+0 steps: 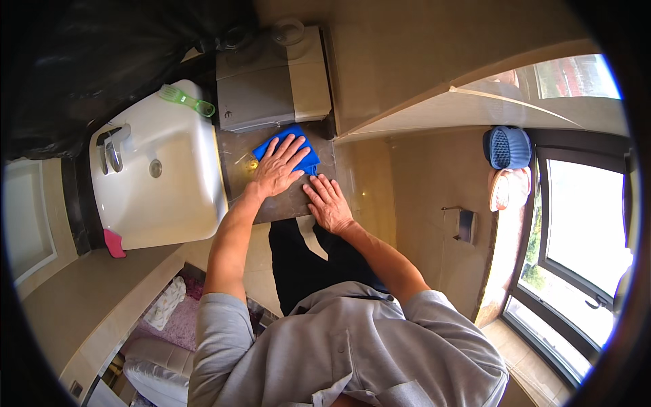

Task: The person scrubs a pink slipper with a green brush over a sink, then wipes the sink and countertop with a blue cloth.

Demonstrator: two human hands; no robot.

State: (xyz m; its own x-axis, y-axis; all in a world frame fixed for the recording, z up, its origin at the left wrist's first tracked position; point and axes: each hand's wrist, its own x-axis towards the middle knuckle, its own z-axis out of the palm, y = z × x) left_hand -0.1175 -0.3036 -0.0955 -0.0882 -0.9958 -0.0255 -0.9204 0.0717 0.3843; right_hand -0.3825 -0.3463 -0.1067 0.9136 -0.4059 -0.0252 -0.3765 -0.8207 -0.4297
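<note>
My left hand [279, 167] lies flat with fingers spread on a folded blue cloth [310, 154], pressing it against a dark brown stone countertop [244, 189]. Its thumb reaches the cloth's lower right edge. Just to the right, my right hand [329, 202] rests palm down at the counter's front right edge, fingers slightly apart and holding nothing. Its fingertips are close to a loose corner of the cloth; whether they touch it I cannot tell. A small yellow shine shows on the counter beside my left hand.
Left of the counter is a white washbasin [188, 203] with a chrome faucet [112, 151]. On its rim lie a green brush [187, 100] and a pink cloth [115, 243]. A grey box [257, 96] stands behind the blue cloth. Blue [508, 147] and pink slippers [508, 188] hang near the window.
</note>
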